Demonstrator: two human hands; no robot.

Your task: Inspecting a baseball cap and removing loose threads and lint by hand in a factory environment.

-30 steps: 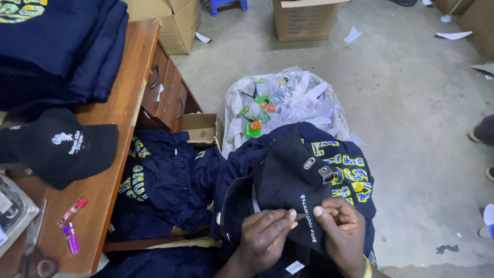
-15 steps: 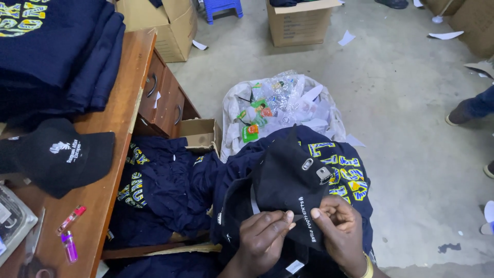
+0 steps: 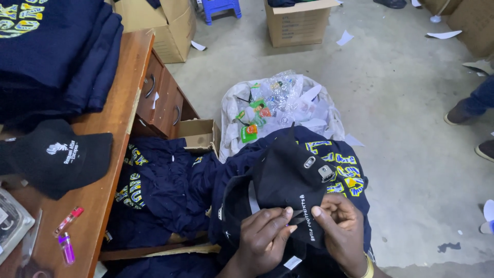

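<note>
At lower centre of the frame, I am pinching the black cap [image 3: 288, 180] with both hands: left hand [image 3: 265, 239] and right hand [image 3: 342, 229] are gripping its back edge, fingertips nearly together.

The floor [image 3: 411, 128] is bare grey concrete, scuffed and stained, with scraps of white paper [image 3: 445, 34] scattered across it. A wooden bench [image 3: 116, 113] runs along the left edge, its brown top worn, with drawers [image 3: 159, 98] fitted with curved metal handles on the side facing the floor. Cardboard boxes stand along the far side: one [image 3: 164, 25] just beside the bench end, another [image 3: 298, 23] further right, a third [image 3: 471, 23] at the right edge. A blue plastic stool [image 3: 218, 7] sits between the first two boxes. A small open carton [image 3: 198, 135] rests on the floor against the drawers. Light is even and soft, casting only faint shadows.
</note>
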